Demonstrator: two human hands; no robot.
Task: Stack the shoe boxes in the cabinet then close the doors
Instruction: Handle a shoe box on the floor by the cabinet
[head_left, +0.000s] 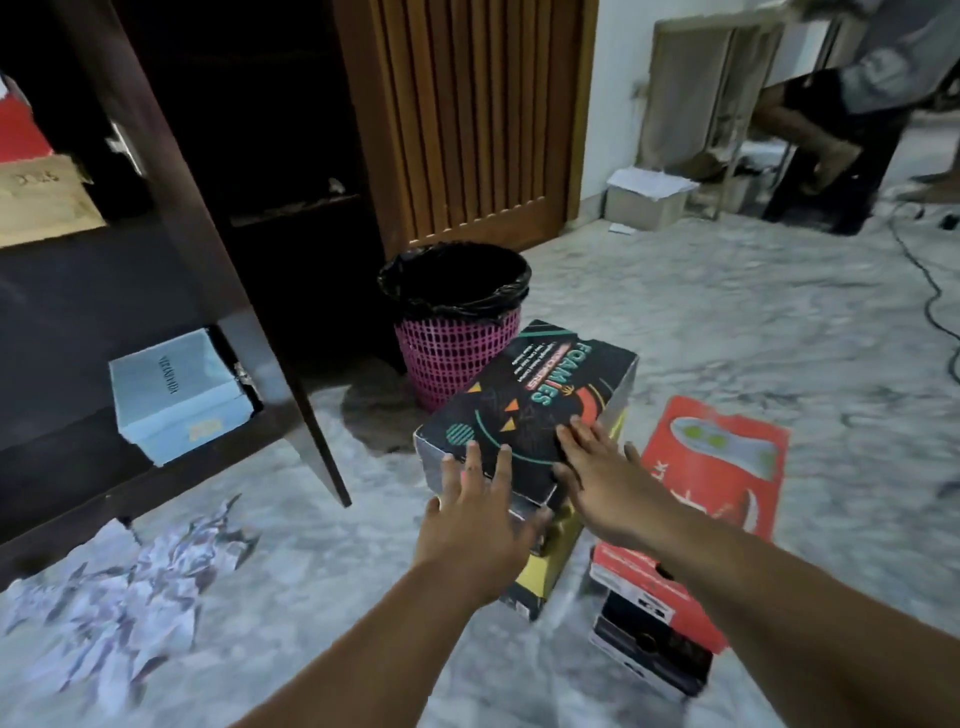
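My left hand and right hand lie flat, fingers spread, on the black Foamies shoe box, probably not gripping. I should clasp both ends, lifting level.

Both bare forearms reach forward from six o'clock toward twelve, roughly parallel. The left hand is palm-down with straight, spread fingers. At its two o'clock, the right hand is likewise flat, fingers splayed toward eleven.
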